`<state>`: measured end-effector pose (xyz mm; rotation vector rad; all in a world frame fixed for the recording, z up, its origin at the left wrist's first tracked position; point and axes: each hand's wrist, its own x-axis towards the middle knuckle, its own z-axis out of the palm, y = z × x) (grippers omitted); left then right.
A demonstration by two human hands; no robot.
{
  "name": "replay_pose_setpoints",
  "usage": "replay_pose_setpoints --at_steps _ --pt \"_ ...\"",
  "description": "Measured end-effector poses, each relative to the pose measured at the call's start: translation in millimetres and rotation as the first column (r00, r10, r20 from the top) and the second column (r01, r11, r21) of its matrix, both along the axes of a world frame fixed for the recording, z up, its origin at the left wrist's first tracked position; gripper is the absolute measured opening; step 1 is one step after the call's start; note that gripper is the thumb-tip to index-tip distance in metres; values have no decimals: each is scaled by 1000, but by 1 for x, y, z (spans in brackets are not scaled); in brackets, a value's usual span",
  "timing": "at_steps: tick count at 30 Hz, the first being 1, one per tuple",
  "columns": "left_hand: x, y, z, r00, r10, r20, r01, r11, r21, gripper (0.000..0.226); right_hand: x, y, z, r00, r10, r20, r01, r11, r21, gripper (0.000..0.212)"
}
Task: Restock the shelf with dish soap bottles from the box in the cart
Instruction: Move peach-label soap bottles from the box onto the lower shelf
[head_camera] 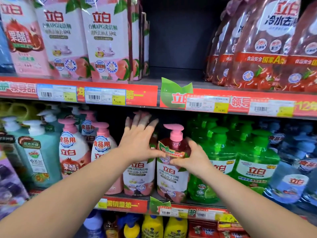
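A pink peach dish soap bottle with a pink pump stands upright on the middle shelf. My right hand holds its shoulder, thumb on the front label and fingers curled round the right side. A second pink peach bottle stands just left of it, its top hidden behind my left hand. That hand is spread with straight fingers, blurred, in front of this bottle; I cannot tell whether it touches. The box and the cart are out of view.
Green bottles crowd the right of the held bottle, blue ones farther right, pomegranate and teal bottles left. The upper shelf carries refill pouches with a dark gap between them. Yellow bottles stand below.
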<state>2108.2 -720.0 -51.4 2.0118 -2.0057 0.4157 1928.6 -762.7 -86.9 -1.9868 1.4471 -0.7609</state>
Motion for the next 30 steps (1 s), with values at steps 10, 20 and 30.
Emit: replay_pose_setpoints --at_steps 10,20,30 --pt "12 -4 -6 998 38 40 -40 998 49 92 9 -13 47 684 3 -729 -127 985 -115 62" --pt "19 -5 -8 998 -3 60 -3 995 97 60 3 -26 51 708 164 -687 -228 974 -3 86" --pt "-21 -6 -6 997 -38 -64 21 970 -242 101 -37 -11 56 868 124 -482 -226 961 -159 61"
